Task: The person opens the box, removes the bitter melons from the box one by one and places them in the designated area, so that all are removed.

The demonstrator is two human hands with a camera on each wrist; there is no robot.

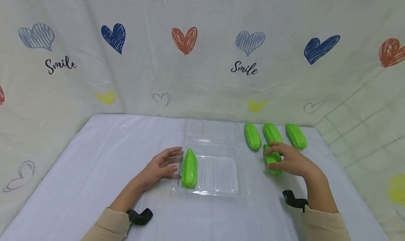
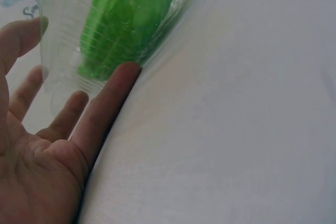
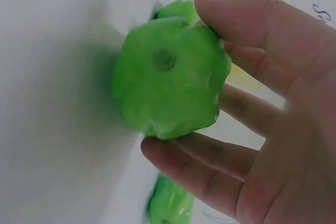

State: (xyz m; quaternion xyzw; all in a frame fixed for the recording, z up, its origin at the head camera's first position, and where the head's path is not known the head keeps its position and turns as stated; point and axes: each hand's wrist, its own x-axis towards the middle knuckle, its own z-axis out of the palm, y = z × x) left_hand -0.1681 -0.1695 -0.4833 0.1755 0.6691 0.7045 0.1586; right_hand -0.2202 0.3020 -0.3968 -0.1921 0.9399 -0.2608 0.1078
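My left hand (image 1: pixel 158 168) is beside the left wall of a clear plastic clamshell box (image 1: pixel 218 192), its fingers spread and touching the edge. Inside the box, on the left, lies a green ridged vegetable (image 1: pixel 189 170), pointed end away from me. In the left wrist view it shows blurred through the plastic. My right hand (image 1: pixel 291 159) holds another green ridged vegetable (image 3: pixel 168 85) between thumb and fingers, to the right of the box. In the right wrist view, its blunt end with a round dimple faces the camera.
Three more green vegetables lie at the back right: a left one (image 1: pixel 252 137), a middle one (image 1: pixel 272 132) and a right one (image 1: pixel 296 136). The box's lid (image 1: pixel 211 130) lies folded back behind it. A white cloth covers the table (image 1: pixel 104 156); a printed curtain (image 1: pixel 209 82) hangs behind.
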